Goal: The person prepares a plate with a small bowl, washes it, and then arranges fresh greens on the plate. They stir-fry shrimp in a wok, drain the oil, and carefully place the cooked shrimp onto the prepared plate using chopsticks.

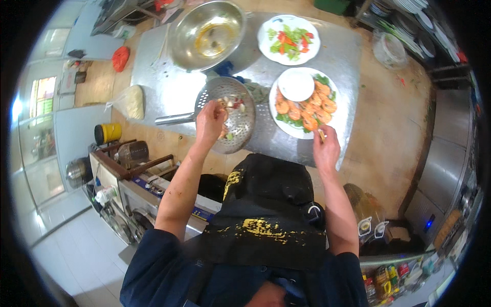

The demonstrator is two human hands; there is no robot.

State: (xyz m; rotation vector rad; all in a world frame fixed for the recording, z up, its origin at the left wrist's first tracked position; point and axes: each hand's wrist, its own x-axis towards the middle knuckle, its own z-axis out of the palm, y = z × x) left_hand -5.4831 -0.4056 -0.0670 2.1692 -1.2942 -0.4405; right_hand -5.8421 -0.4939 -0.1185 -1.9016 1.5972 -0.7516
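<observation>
My left hand (210, 119) is over a perforated metal strainer (239, 132) with a long handle (174, 119). Its fingers are bunched at the orange and red bits inside; whether they hold a piece is unclear. At the near right rim of a white plate (282, 124), my right hand (326, 147) pinches a small yellowish strip (321, 135). Orange cooked shrimp (308, 111) lie on green leaves (293, 122) on that plate, around part of a white bowl (296, 84).
Behind, the metal table (153, 73) carries a large steel basin (209, 36) and a white plate (264, 42) of chopped green and red vegetables (289, 40). A bag (132, 101) of pale food sits at its left edge. Shelves of dishes (418, 23) stand far right.
</observation>
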